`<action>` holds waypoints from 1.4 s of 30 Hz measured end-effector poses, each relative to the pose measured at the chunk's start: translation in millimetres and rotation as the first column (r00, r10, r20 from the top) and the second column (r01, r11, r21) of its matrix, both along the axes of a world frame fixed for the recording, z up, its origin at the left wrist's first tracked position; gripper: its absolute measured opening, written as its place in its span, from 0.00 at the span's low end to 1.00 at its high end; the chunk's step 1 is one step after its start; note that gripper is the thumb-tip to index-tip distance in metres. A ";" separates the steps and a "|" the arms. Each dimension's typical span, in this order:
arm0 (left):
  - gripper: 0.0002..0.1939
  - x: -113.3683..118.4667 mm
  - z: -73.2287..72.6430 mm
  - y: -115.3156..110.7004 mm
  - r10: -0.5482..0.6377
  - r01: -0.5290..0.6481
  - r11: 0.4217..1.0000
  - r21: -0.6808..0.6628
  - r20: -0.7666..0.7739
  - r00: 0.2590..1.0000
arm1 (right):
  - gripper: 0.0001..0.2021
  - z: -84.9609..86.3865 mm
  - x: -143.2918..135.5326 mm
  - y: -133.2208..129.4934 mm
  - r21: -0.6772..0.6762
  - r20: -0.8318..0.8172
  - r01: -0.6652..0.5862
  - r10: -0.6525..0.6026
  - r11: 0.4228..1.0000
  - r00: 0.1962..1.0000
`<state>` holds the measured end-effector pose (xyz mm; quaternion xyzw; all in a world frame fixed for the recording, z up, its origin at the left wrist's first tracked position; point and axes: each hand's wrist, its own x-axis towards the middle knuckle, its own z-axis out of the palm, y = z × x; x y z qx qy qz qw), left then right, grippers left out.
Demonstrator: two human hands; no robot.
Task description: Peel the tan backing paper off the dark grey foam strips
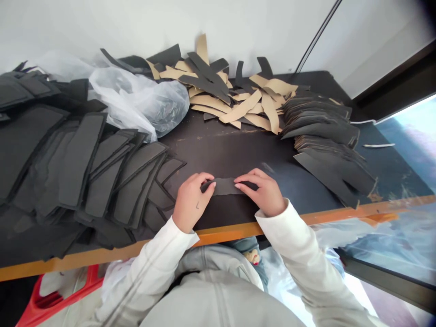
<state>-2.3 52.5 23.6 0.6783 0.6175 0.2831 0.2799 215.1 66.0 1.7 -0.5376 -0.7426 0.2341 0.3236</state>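
A dark grey strip [225,186] is stretched between my two hands, just over the dark tabletop near its front edge. My left hand [194,197] pinches its left end between thumb and fingers. At the other end, my right hand [264,190] grips the strip the same way. The ends of the strip are partly covered by my fingers. To the left lie heaped dark padded pieces [81,159], the nearest of them close beside my left hand. Stacked dark strips [323,118] with brown edges sit to the right, beyond my right hand.
Loose tan and black strips [241,106] are piled at the back against the white wall. A clear plastic bag [143,97] rests behind the left heap. The table's orange front edge [225,232] runs before my body. A red chair [64,295] stands below left.
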 end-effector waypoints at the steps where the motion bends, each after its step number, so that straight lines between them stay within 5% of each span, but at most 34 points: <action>1: 0.06 0.5 0.1 -0.1 0.002 -0.002 1.000 -0.001 -0.002 1.000 | 0.05 -0.7 0.2 -0.4 -0.003 0.001 0.000 0.000 1.000 1.000; 42: 0.06 8.1 -1.2 -0.9 0.004 -0.002 1.000 0.017 -0.098 0.995 | 0.07 1.3 1.1 -1.5 -0.020 0.033 0.052 -0.052 0.998 0.998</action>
